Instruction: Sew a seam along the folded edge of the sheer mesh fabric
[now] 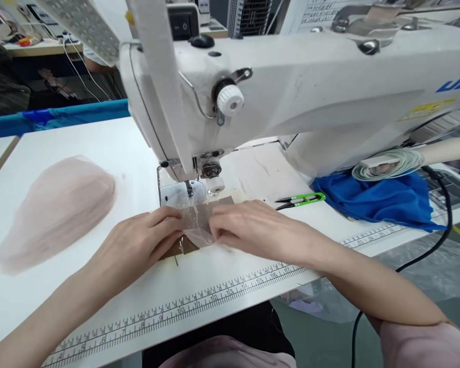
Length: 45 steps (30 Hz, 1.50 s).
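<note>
A small piece of sheer, pale pinkish fabric [199, 236] lies just in front of the needle area of a white sewing machine [260, 87]. At its left side my left hand [141, 235] pinches the edge between thumb and fingers. From the right, my right hand [249, 230] has its fingers curled closed on the same fabric. The presser foot [190, 189] stands right behind the fabric; whether it is raised or lowered I cannot tell. Brown material [176, 249] shows partly beneath the fabric and my left fingers.
Sheer pink fabric [65, 204] lies heaped at the left. Green-handled thread snips [301, 201] rest right of my right hand, beside a blue cloth [379, 199] with coiled pale cord [389, 164]. A printed ruler [199, 301] runs along the table's front edge. A black cable [440, 240] hangs at right.
</note>
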Each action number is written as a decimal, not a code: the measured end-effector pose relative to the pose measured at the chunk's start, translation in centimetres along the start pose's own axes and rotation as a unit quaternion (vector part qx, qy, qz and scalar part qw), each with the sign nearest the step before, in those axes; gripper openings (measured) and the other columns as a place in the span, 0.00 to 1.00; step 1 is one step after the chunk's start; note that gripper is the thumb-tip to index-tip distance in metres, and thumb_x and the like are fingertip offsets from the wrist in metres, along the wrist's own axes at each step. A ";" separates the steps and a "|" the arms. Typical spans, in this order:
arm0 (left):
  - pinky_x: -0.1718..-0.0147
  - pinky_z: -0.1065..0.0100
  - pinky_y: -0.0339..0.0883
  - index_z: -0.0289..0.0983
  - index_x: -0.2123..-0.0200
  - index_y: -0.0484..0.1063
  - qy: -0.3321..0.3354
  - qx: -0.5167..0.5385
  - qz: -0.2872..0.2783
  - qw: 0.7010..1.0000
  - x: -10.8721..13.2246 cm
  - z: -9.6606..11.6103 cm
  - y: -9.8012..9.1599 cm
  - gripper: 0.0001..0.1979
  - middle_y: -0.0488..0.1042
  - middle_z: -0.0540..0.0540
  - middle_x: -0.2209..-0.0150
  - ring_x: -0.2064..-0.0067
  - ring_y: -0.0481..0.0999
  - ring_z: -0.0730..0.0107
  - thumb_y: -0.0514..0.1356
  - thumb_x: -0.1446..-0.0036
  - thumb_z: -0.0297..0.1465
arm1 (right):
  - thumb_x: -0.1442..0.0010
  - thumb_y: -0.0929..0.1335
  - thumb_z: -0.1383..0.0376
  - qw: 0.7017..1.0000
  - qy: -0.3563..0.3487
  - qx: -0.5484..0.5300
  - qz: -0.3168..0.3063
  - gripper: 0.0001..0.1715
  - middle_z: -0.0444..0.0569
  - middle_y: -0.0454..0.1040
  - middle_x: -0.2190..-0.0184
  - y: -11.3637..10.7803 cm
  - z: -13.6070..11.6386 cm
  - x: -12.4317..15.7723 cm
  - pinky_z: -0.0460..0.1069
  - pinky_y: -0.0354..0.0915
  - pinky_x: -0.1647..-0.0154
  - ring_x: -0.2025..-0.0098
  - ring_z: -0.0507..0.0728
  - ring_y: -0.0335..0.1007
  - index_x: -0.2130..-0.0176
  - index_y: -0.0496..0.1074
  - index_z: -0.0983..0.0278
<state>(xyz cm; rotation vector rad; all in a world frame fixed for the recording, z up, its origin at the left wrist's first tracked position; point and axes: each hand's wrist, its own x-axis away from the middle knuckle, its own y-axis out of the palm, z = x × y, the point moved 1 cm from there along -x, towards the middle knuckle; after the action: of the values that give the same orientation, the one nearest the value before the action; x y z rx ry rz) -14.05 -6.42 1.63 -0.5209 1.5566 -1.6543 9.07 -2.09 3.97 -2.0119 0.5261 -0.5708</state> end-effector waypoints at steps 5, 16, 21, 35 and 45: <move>0.76 0.69 0.63 0.40 0.60 0.67 -0.055 0.043 -0.033 0.997 -0.8 0.2 -0.6 0.09 0.76 0.52 0.67 0.72 0.73 0.71 0.50 0.31 0.35 | 0.35 0.61 0.72 0.989 0.052 -0.092 0.100 0.10 0.39 0.72 0.76 -0.9 1.3 0.2 0.47 0.50 0.74 0.76 0.49 0.63 0.67 0.66 0.61; 0.78 0.70 0.55 0.41 0.66 0.78 -0.142 0.052 -0.089 0.984 -4.5 -1.2 -0.3 0.13 0.67 0.51 0.76 0.78 0.65 0.75 0.54 0.38 0.37 | 0.31 0.64 0.65 0.957 0.005 0.051 0.284 0.15 0.46 0.71 0.71 0.3 1.7 -1.0 0.47 0.43 0.76 0.72 0.49 0.62 0.65 0.78 0.65; 0.79 0.68 0.52 0.38 0.80 0.68 -0.171 0.165 -0.110 0.965 -5.1 -1.6 -0.9 0.21 0.61 0.51 0.79 0.79 0.58 0.78 0.56 0.39 0.43 | 0.30 0.63 0.61 0.939 0.007 0.069 0.336 0.17 0.47 0.72 0.65 0.6 1.8 -1.4 0.46 0.43 0.77 0.73 0.47 0.60 0.59 0.79 0.62; 0.69 0.63 0.58 0.37 0.67 0.78 0.073 0.007 0.030 0.997 -1.1 0.3 1.4 0.15 0.70 0.47 0.72 0.70 0.66 0.69 0.53 0.33 0.32 | 0.40 0.68 0.74 0.985 -0.037 0.096 0.142 0.11 0.48 0.77 0.66 1.1 0.7 -1.1 0.48 0.51 0.72 0.62 0.55 0.68 0.71 0.78 0.65; 0.55 0.53 0.59 0.35 0.48 0.73 0.110 -0.203 0.064 0.971 0.0 2.4 1.5 0.14 0.76 0.41 0.46 0.44 0.73 0.55 0.52 0.33 0.26 | 0.40 0.69 0.74 0.986 -0.048 0.117 0.110 0.10 0.49 0.79 0.61 1.7 0.5 -1.2 0.53 0.57 0.58 0.56 0.58 0.68 0.65 0.80 0.64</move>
<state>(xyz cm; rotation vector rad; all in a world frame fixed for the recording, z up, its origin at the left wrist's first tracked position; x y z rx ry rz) -11.86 -7.84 0.55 -0.4449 2.0668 -1.3326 8.17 -1.82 2.01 -1.7231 0.5849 -0.3803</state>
